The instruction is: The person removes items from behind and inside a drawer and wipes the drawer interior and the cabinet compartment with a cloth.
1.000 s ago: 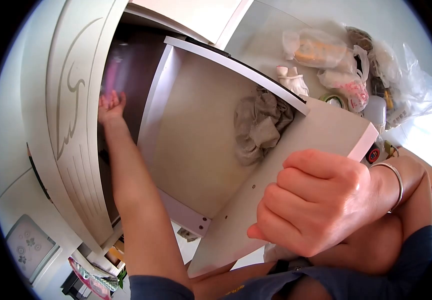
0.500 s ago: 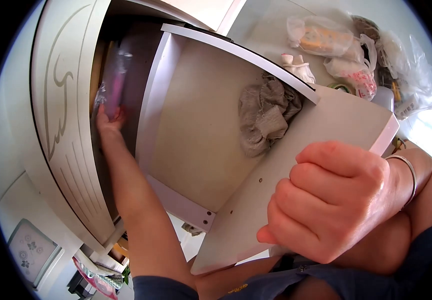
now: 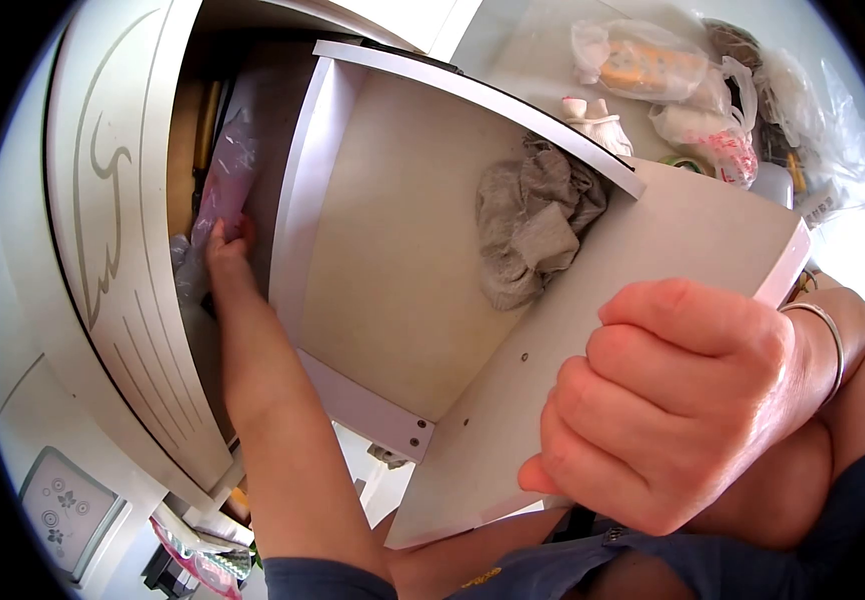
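Note:
My left hand [image 3: 231,245] reaches into the dark gap beside a pulled-out drawer [image 3: 293,200]. Its fingers close on a pinkish item in clear plastic wrapping [image 3: 230,165], whose exact kind I cannot make out. More crumpled clear plastic [image 3: 188,268] shows by that wrist. My right hand [image 3: 663,400] is a fist in front of the drawer's front panel [image 3: 693,230]; anything inside its fingers is hidden. A crumpled grey-brown cloth [image 3: 543,220] lies in the drawer against the panel.
A white cabinet door [image 3: 133,240] with a curved pattern stands at the left. Beyond the drawer are several plastic bags [image 3: 643,70], a bundle of white gloves or cloth [image 3: 598,125] and a tape roll [image 3: 688,163]. A patterned board [image 3: 68,510] is at lower left.
The wrapped pink item, blurred and upright before, has come lower and leans more, with my left hand still on it. My right fist has barely shifted.

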Tool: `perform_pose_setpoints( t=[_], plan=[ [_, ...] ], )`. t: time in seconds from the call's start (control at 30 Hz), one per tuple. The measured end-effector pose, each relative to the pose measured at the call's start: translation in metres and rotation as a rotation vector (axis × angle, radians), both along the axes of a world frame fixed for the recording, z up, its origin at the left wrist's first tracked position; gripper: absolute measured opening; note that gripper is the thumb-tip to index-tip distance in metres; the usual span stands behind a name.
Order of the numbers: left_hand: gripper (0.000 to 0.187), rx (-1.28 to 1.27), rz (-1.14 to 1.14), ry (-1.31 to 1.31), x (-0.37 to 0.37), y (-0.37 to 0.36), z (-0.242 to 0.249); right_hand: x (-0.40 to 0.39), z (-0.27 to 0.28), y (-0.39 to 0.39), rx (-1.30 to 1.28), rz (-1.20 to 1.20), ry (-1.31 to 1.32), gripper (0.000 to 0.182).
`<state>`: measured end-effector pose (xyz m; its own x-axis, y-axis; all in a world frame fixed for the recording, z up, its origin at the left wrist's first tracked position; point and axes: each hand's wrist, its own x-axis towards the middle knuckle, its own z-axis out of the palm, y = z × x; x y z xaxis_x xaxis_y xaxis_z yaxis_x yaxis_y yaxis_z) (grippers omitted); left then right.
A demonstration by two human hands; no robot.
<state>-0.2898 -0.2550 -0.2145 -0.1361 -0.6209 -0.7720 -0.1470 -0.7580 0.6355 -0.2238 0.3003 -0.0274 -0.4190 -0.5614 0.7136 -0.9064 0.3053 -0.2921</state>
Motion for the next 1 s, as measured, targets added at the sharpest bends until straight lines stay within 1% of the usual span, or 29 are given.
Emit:
perform_pose_setpoints(
  t=[0.07,0.1,0.13,0.17,0.2,0.23,0.27,0.33,0.37,0.43,0.47,0.53,0.57,0.6,0.67,0.73,0.8,0.83,0.87,0.9,0.97,1.0],
  plan=[
    [0.027,0.056,0.075,-0.021,0.001,-0.004,0.001,0.007,0.002,0.002,-0.004,-0.023,0.027,0.031],
    [0.022,0.071,0.123,-0.030,0.002,0.011,0.011,0.018,0.005,0.005,0.057,-0.011,-0.145,0.032],
    [0.018,0.087,0.170,-0.041,0.002,0.019,0.017,0.018,0.005,0.005,0.087,-0.003,-0.234,0.032],
    [0.018,0.085,0.170,-0.044,0.002,0.028,0.022,0.019,0.005,0.005,0.117,0.000,-0.323,0.032],
    [0.016,0.143,0.123,0.036,0.002,0.033,0.025,0.008,0.002,0.002,0.073,-0.003,-0.184,0.032],
    [0.014,0.202,0.077,0.117,0.001,0.037,0.029,0.006,0.000,0.002,0.051,-0.002,-0.116,0.032],
    [0.014,0.201,0.078,0.115,0.002,0.041,0.033,0.004,-0.001,0.001,0.029,-0.004,-0.047,0.032],
    [0.009,0.159,0.058,0.243,0.002,0.049,0.042,0.007,-0.006,0.004,0.037,0.037,-0.032,0.031],
    [0.009,0.159,0.060,0.241,0.008,0.047,0.051,0.009,-0.008,0.004,0.040,0.051,-0.027,0.031],
    [0.005,0.277,0.000,0.645,0.027,0.037,0.079,0.007,-0.008,0.001,0.007,0.022,0.046,0.029],
    [0.005,0.269,0.001,0.641,0.038,0.035,0.091,0.006,-0.008,0.000,-0.008,0.013,0.069,0.029],
    [0.014,0.440,-0.133,0.800,0.062,0.036,0.111,0.004,0.000,0.001,-0.036,0.022,-0.018,0.027],
    [0.014,0.433,-0.132,0.797,0.074,0.039,0.116,0.003,0.004,0.002,-0.047,0.026,-0.049,0.027],
    [0.012,0.311,-0.197,0.741,0.088,0.038,0.117,0.001,0.010,0.005,0.010,0.061,-0.069,0.026],
    [0.012,0.179,-0.261,0.684,0.115,0.044,0.118,0.004,0.008,0.005,0.010,0.052,-0.036,0.028],
    [0.013,0.026,-0.505,0.600,0.142,0.073,0.111,0.004,0.007,0.005,-0.002,0.054,-0.007,0.030],
    [0.014,-0.056,-0.627,0.548,0.164,0.076,0.114,0.004,0.006,0.007,-0.025,0.068,0.014,0.031],
    [0.013,0.055,-0.523,0.595,0.173,0.072,0.119,0.004,0.006,0.008,-0.034,0.075,0.025,0.032],
    [0.013,0.110,-0.470,0.621,0.181,0.070,0.122,0.005,0.006,0.009,-0.042,0.084,0.038,0.032],
    [0.013,0.163,-0.416,0.644,0.188,0.069,0.126,0.009,0.005,0.010,-0.008,0.108,-0.025,0.033],
    [0.012,0.367,-0.297,0.618,0.205,0.065,0.137,0.017,0.003,0.011,0.059,0.149,-0.152,0.033],
    [0.037,0.380,-0.577,0.764,0.222,0.044,0.129,0.019,0.001,0.007,-0.060,0.110,-0.164,0.033]
  ],
)
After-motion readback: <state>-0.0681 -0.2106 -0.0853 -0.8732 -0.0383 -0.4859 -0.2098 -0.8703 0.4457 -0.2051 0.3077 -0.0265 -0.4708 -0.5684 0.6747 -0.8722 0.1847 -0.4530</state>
